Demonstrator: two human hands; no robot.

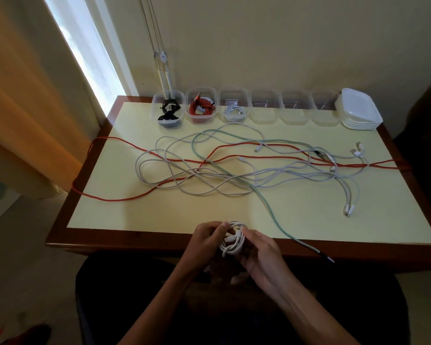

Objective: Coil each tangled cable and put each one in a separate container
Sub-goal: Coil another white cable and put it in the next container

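Three containers filled, three empty; fourth white coil gripped by left hand and right hand; red, green, white tangle left.

A wooden desk with a pale yellow top is standing against a cream wall. Daylight is pouring through a narrow window at the left — an orange-tan curtain is hanging beside it. Blind cords (ending in white pulls) are dangling near the desk's far corner. Beige floor is showing below.
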